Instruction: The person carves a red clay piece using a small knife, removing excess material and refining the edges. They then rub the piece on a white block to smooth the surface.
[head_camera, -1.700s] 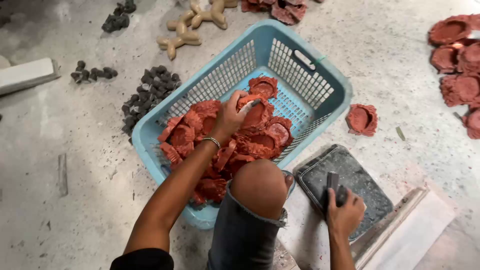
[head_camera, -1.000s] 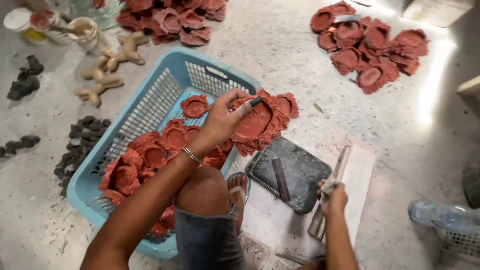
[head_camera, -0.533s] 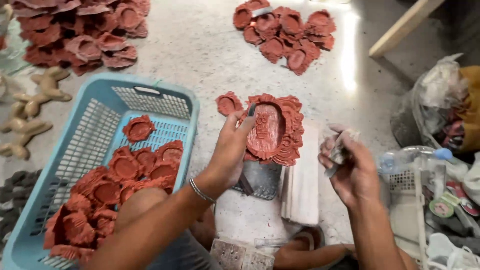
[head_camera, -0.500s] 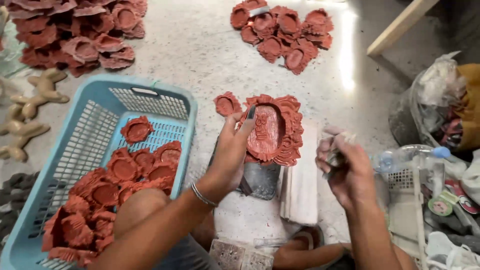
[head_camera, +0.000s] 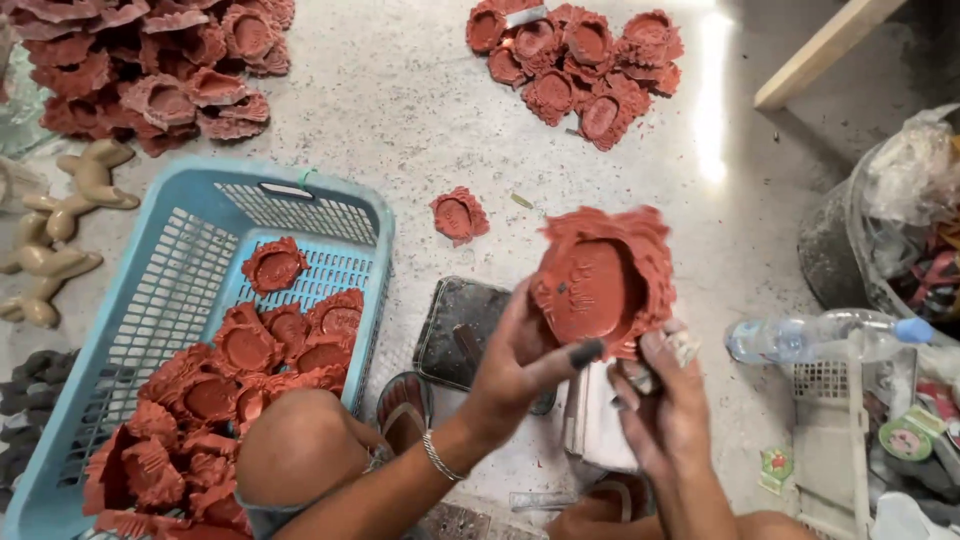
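A: Where does the work stand?

B: Mid-batch, I'd judge. At centre right the left hand (head_camera: 515, 365) has its grip closed round a red clay lamp (head_camera: 600, 285), lifted above the floor. The right hand (head_camera: 665, 415) is curled on a small tool (head_camera: 680, 350) at the lamp's lower edge. The blue basket (head_camera: 120, 330) at lower left holds many more.

A: And finished ones?

B: Likely the pile (head_camera: 580, 55) at top centre.

A: Changes?

B: Half a second ago the lamp was further left, hands apart; now they meet.
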